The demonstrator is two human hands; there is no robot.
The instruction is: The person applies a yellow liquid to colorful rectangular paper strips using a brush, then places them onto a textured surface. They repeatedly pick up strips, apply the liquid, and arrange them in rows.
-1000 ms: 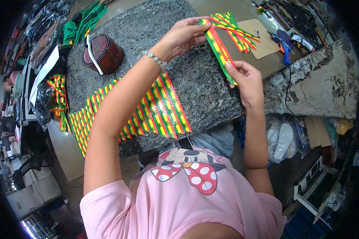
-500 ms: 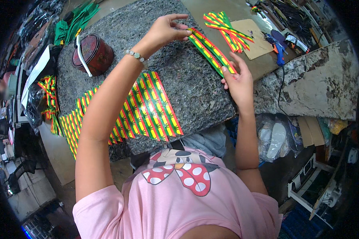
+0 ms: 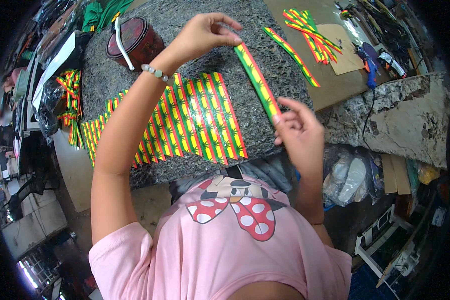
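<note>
- My left hand (image 3: 216,37) has its grip pinched on the upper end of a striped strip (image 3: 258,80); my right hand (image 3: 297,131) pinches the lower end, other fingers loose.
- I have that strip stretched nearly straight over the rough grey table (image 3: 281,77), right of the row of strips (image 3: 205,122).
- I judge the step as straightening and lining up one strip; the next move calls for even tension and both ends level with the row.
- Bare surface lies between strip and row, so I have room leftward.
- The row's lower tips sit near the table's near edge.
- On my right, a loose strip (image 3: 291,56) appears to cross the edge.
</note>
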